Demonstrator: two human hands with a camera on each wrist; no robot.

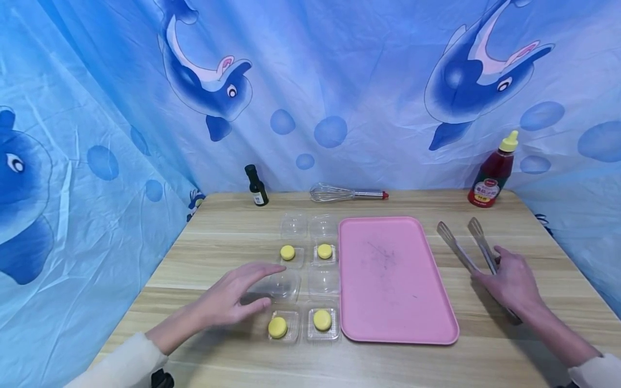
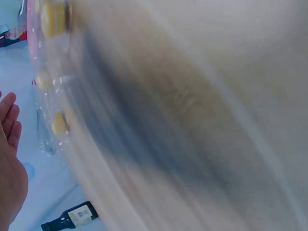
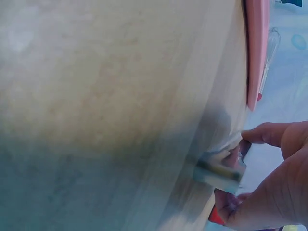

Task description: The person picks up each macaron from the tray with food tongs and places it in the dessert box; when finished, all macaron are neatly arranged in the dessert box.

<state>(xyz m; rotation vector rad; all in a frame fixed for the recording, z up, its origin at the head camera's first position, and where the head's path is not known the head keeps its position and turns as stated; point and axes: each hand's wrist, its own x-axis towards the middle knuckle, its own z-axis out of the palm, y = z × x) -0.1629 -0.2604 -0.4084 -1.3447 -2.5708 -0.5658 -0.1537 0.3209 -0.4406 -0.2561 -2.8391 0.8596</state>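
My right hand grips a pair of metal tongs to the right of the pink tray; the tongs' two arms are spread apart and point toward the back. In the right wrist view, thumb and fingers press on either side of the shiny tongs. With fingers extended and nothing held, my left hand hovers beside the clear plastic boxes. Each box lies open with a round yellow macaron in its base, including a front left macaron, a front right macaron and a back left macaron.
At the back of the wooden table stand a small dark bottle on the left and a red sauce bottle with a yellow cap on the right. Between them lies a whisk. A blue dolphin-print curtain hangs behind.
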